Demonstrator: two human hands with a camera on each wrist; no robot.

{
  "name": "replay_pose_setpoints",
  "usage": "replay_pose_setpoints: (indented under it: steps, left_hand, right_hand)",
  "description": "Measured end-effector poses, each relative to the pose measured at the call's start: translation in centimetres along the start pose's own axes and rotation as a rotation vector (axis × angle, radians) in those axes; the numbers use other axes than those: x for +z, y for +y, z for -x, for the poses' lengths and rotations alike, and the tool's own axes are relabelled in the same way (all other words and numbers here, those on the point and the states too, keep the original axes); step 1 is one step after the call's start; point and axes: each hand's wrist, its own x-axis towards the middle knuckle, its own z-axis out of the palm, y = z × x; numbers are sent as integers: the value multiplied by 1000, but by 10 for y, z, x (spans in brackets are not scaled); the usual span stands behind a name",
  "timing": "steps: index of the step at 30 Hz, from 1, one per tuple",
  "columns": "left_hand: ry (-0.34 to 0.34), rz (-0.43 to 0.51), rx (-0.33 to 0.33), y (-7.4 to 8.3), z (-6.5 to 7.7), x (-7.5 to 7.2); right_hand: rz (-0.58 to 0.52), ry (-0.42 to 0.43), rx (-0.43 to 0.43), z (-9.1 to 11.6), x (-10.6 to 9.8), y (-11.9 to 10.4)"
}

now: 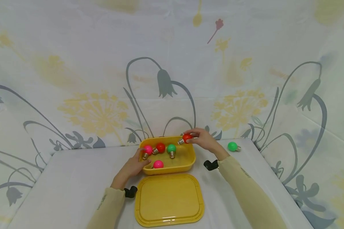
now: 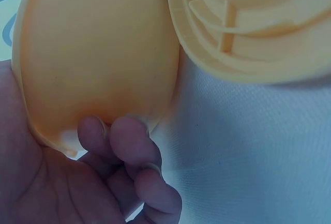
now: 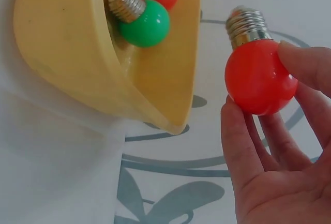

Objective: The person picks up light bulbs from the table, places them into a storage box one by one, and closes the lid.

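Note:
My right hand [image 1: 204,139] pinches a red light bulb [image 3: 261,76] between thumb and fingers, its silver screw base facing away from the palm. In the head view this bulb is over the back right corner of a yellow plastic box [image 1: 184,159]. Inside the box lie a pink bulb [image 1: 148,149], another red bulb [image 1: 160,147], a green bulb [image 1: 171,148] and a second pink bulb [image 1: 158,164], partly hidden by the front wall. My left hand [image 1: 133,166] grips the box at its left end, fingers curled against the wall in the left wrist view.
A yellow lid [image 1: 169,200] lies flat just in front of the box. Off to the right, another green bulb [image 1: 232,146] lies on the white tabletop [image 1: 74,190] near its back edge. A flower-patterned cloth [image 1: 172,111] hangs close behind the box.

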Motion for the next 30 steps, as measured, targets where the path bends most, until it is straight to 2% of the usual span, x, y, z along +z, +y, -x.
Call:
replay_pose_setpoints:
  steps: [2, 15, 30]
  left_hand:
    - [1, 0, 5, 0, -1, 0]
    - [-5, 11, -7, 0, -1, 0]
    - [-7, 20, -11, 2, 0, -1]
  right_hand:
    - [-22, -7, 9, -6, 1, 8]
    - [-72, -28, 46, -21, 9, 20]
    - [-77, -82, 76, -38, 23, 19]
